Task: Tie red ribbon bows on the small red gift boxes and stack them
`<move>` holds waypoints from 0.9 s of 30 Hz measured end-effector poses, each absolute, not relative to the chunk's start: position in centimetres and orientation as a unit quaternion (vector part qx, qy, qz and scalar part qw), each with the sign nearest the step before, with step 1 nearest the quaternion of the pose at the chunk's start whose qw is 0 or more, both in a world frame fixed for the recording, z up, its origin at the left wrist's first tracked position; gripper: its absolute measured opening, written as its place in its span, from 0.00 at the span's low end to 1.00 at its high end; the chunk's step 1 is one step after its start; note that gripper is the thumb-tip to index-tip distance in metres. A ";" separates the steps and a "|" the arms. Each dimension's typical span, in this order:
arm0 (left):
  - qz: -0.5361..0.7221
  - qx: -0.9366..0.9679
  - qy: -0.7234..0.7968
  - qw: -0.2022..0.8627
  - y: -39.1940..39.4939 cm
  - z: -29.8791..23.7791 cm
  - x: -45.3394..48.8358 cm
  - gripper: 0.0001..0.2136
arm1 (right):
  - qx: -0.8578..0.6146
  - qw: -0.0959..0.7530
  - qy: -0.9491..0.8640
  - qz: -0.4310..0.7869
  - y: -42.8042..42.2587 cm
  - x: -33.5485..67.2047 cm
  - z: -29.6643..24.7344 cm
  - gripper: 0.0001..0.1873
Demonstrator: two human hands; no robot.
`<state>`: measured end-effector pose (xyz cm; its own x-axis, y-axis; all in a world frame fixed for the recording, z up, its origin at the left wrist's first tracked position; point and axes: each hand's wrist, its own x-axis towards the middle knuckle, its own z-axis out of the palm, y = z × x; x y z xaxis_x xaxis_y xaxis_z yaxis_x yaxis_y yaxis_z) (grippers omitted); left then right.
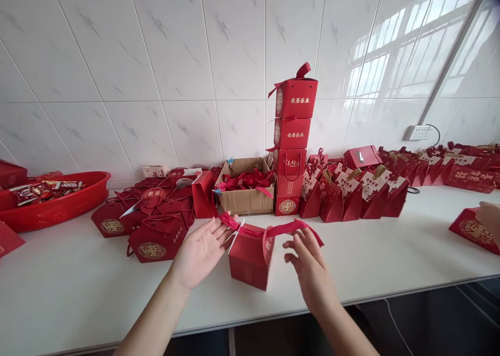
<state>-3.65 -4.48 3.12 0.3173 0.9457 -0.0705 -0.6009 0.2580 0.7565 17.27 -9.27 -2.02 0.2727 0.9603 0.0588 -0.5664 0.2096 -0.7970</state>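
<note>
Small red box (250,259) stands upright on the white surface (78,288), near the front edge, between both hands. A red ribbon (289,227) runs across its top and sticks out on both sides. Left hand (201,252) is wide, palm turned in, fingers straight, with the ribbon's left end lying across the fingertips; no pinch shows. Right hand (310,265) is half-curled just right of the box, fingers under the ribbon's right loop; can't tell if it really grips. The step looks like tying the ribbon over the box top. To do it well, probably take both ends with finger and thumb, keep the tails even, keep the band flat with no twist, and pull sideways rather than up so the light box doesn't tip or slide. The knot should sit at the middle of the lid, over the flaps. Behind the box is an open cardboard carton (244,200) with more red ribbon in it, and a tall stack of boxes (292,137) against the tiled wall. A pile of red bags (156,226) lies to the left, with a red basket (58,202) further left. A row of folded bags (351,194) runs off to the right. Another person's hand (490,218) shows at the far right edge, well apart.
</note>
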 end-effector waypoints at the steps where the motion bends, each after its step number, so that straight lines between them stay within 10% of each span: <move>1: 0.517 0.315 0.275 0.747 -4.7 3.2 -3.5 0.14 | -0.328 0.728 -0.282 0.531 -8.8 17.5 -1.4 0.16; 27: 0.568 0.587 0.370 0.442 -3.5 11.2 -1.8 0.10 | -0.348 0.620 -0.599 0.368 -3.8 22.0 8.9 0.14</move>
